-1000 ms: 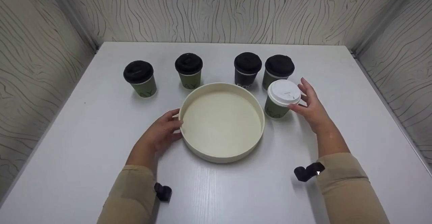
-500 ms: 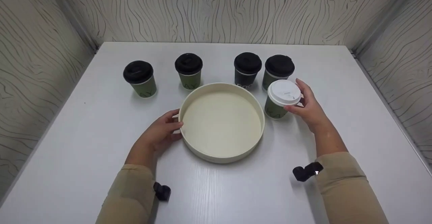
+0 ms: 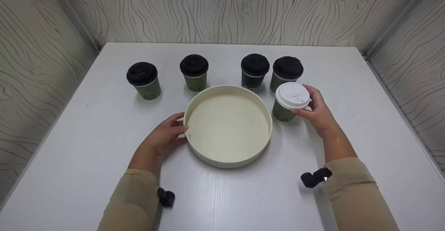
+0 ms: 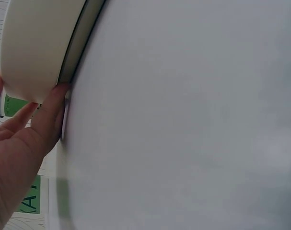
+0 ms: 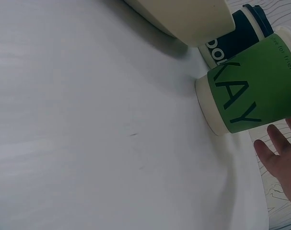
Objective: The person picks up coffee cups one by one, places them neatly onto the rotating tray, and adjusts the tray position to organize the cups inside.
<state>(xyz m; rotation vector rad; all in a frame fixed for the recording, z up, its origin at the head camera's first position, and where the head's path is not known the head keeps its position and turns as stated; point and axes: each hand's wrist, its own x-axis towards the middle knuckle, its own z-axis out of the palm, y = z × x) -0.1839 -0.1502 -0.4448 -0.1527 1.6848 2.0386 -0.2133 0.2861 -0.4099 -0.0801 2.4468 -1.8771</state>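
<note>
In the head view a round cream tray with a low wall lies at the middle of the white table. My left hand holds its left side, thumb at the rim and fingers along the outer wall; in the left wrist view a fingertip is at the tray's bottom edge. To the tray's right stands a green paper coffee cup with a white lid. My right hand grips this cup near the lid, thumb in front and fingers round the far side. The cup stands on the table, "KAY" facing the right wrist camera.
Behind the tray stand a green cup and a dark cup, both black-lidded. Another green cup is at the left. Close behind the white-lidded cup is a black-lidded one. A patterned wall borders the table's back.
My right hand has drawn in a little to the left, its fingers and thumb closing round the white-lidded cup. The left hand, the tray and the cups stay in place.
</note>
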